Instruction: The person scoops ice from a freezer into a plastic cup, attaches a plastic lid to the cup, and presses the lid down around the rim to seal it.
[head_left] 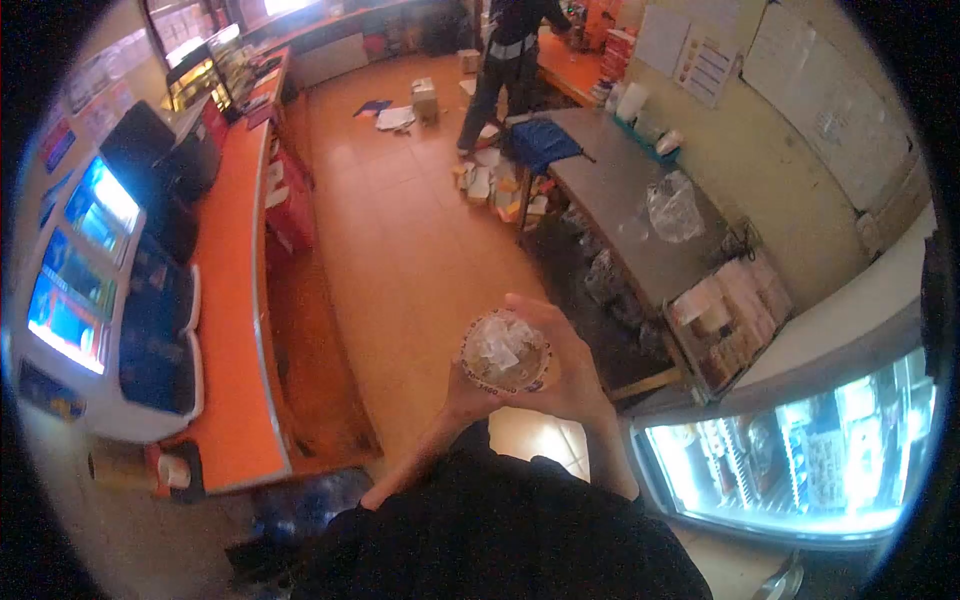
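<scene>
In front of my chest I hold a round cup-like container [482,383] with a dark pattern printed around its rim. Crumpled clear, whitish material [505,345] fills its top; whether this is plastic wrap or ice I cannot make out. My left hand [466,397] supports the container from the lower left, its fingers mostly hidden beneath. Around the right side curls my right hand [572,362], with fingertips near the upper rim. Dark clothing covers my body just below.
An orange counter [228,300] runs along the left. To the right are a grey table [640,190] with a clear plastic bag [675,207] and a lit glass display case [790,460]. Ahead, a person [495,85] stands near scattered papers and boxes [490,180] on the floor.
</scene>
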